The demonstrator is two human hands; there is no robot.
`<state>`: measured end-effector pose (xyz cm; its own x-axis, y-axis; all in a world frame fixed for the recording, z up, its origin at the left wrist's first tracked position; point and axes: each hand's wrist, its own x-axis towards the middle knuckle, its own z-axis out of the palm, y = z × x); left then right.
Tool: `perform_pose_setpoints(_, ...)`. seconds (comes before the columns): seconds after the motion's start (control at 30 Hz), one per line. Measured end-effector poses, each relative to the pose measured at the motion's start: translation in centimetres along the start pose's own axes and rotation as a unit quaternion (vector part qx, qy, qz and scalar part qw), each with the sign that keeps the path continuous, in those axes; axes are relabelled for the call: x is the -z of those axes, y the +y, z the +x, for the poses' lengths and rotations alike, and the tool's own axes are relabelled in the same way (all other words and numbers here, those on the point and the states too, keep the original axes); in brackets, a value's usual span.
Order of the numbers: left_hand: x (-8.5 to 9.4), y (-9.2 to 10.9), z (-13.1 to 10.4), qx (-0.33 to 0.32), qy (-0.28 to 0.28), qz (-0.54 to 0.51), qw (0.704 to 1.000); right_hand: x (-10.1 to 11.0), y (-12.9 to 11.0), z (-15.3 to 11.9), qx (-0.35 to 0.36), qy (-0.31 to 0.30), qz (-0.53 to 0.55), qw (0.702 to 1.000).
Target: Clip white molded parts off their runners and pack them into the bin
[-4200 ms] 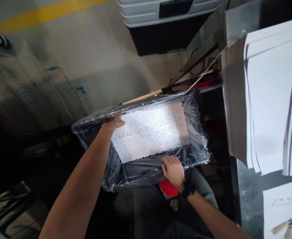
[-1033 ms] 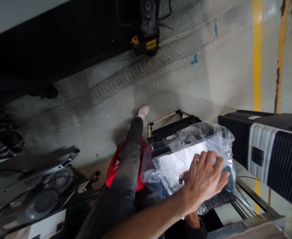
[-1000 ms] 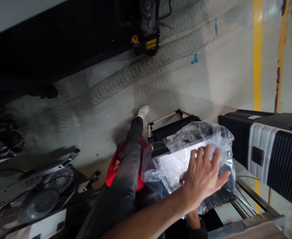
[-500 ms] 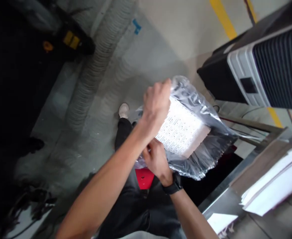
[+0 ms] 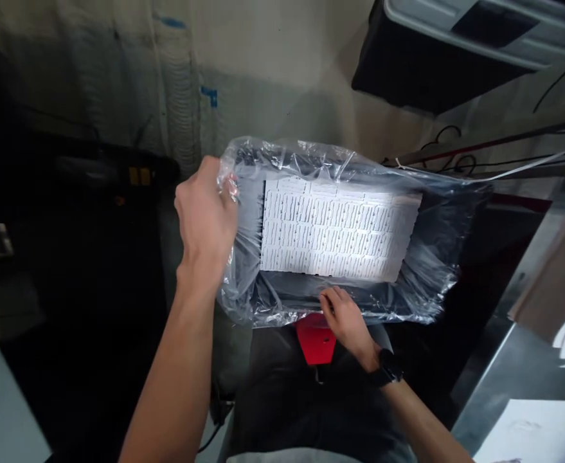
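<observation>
A white patterned slab [image 5: 335, 231], its surface broken into small rows of pieces, lies inside a clear plastic bag [image 5: 431, 238] that spreads like a liner around it. At the bag's left end, my left hand [image 5: 207, 209] is closed on the gathered plastic edge. My right hand [image 5: 347, 318] rests at the near edge of the bag, just below the slab, its fingers curled; what they hold, if anything, is too small to tell. Beneath the near edge shows a red part [image 5: 315, 341].
A black and grey case [image 5: 421, 58] stands at the upper right. On the right is a metal surface [image 5: 499, 366] with paper sheets [image 5: 537, 431]. Cables run behind the bag. Dark equipment [image 5: 70, 257] fills the left side, near a ribbed hose.
My left hand has moved left with the bag's edge, apart from my right hand. The bag is spread wider and more of the slab shows. The view has turned.
</observation>
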<state>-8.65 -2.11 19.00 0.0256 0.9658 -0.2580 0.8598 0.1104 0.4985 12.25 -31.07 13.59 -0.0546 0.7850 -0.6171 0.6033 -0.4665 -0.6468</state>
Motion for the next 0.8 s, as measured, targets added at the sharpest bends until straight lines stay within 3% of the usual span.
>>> perform_pose_setpoints(0.1,0.2,-0.5,0.3,-0.017,0.015,0.046,0.999,0.0,2.0,-0.8,0.003,0.015,-0.001,1.000)
perform_pose_setpoints(0.23,0.8,-1.0,1.4,-0.007,0.006,0.046,0.999,0.1,2.8,-0.7,0.015,0.040,-0.005,0.999)
perform_pose_setpoints(0.37,2.2,-0.8,1.3,-0.023,-0.014,0.034,0.999,2.4,4.5,-0.4,-0.015,0.157,-0.037,0.987)
perform_pose_setpoints(0.47,3.5,-0.9,0.6,-0.027,-0.011,0.032,0.999,5.6,7.3,-0.6,-0.080,0.309,-0.089,0.943)
perform_pose_setpoints(0.6,4.6,-1.2,-0.1,-0.002,0.006,0.023,1.000,9.0,12.0,-1.5,-0.174,0.465,-0.151,0.855)
perform_pose_setpoints(0.7,4.9,-0.9,-0.4,0.007,0.023,0.019,1.000,10.1,15.5,-2.7,-0.226,0.504,-0.171,0.816)
perform_pose_setpoints(0.8,4.9,-1.0,-0.2,0.003,0.039,0.008,0.999,10.4,18.4,-3.8,-0.257,0.492,-0.170,0.814)
